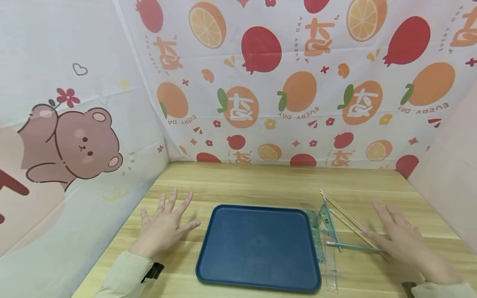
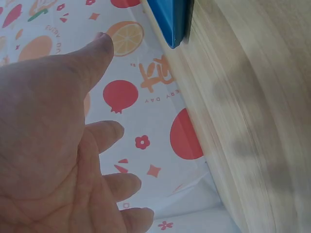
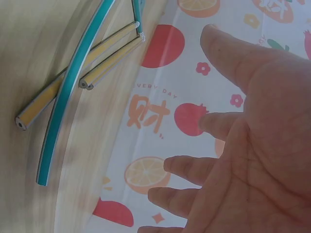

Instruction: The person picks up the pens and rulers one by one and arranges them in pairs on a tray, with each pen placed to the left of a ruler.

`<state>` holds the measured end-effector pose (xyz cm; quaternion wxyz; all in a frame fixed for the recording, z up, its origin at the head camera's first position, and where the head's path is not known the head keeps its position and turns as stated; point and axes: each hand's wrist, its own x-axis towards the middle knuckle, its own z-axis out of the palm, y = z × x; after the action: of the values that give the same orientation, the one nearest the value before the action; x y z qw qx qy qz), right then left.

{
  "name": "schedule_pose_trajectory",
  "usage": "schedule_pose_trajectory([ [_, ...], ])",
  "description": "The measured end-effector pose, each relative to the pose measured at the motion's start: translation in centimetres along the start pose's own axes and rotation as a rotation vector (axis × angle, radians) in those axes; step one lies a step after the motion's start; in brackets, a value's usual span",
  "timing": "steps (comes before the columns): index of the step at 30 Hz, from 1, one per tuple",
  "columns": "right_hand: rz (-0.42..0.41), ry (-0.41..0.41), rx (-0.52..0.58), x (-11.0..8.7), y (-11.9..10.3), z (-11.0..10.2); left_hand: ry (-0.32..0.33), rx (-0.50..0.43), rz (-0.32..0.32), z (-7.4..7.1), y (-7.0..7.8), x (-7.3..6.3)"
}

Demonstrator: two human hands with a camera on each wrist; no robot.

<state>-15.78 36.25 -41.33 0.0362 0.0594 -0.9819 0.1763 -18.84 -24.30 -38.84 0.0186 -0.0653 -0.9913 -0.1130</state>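
Note:
My left hand hovers over the table left of a dark blue tray, fingers spread and holding nothing. Only a corner of that tray shows in the left wrist view. On the right, my right hand is stretched out above the ends of the pencils, its palm bare in the right wrist view. Several yellow pencils and a teal pencil lie crossed beneath it. Beside the tray's right edge are a green set square, a green ruler and a clear ruler, partly overlapping.
The light wooden table meets a fruit-printed cloth at the back. A cloth with a bear print hangs on the left, and a pale cloth on the right. A dark band circles the left wrist.

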Motion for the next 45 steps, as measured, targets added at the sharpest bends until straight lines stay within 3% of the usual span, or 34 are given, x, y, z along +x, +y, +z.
schedule_pose_trajectory([
  [9, -0.007, -0.015, 0.019, -0.2, 0.2, 0.9, -0.029, -0.002, 0.036, 0.4, -0.5, 0.0],
  [16, -0.043, -0.023, 0.045, -0.6, 0.1, 1.3, -0.058, -0.029, 0.125, 1.1, -1.1, 0.0],
  [21, -0.098, -0.011, 0.042, -0.7, -0.3, 1.5, -0.123, -0.064, 0.203, 1.4, -1.6, -0.2],
  [28, -0.172, 0.044, 0.05, -0.8, -0.6, 1.9, -0.198, -0.16, 0.264, 1.9, -2.7, 0.0],
  [35, -0.164, 0.048, 0.048, -0.8, -0.8, 2.3, -0.265, -0.186, 0.282, 2.4, -3.4, 0.4],
  [45, -0.196, 0.033, 0.026, -0.3, -0.5, 2.9, -0.308, -0.19, 0.294, 2.8, -3.9, 0.6],
])
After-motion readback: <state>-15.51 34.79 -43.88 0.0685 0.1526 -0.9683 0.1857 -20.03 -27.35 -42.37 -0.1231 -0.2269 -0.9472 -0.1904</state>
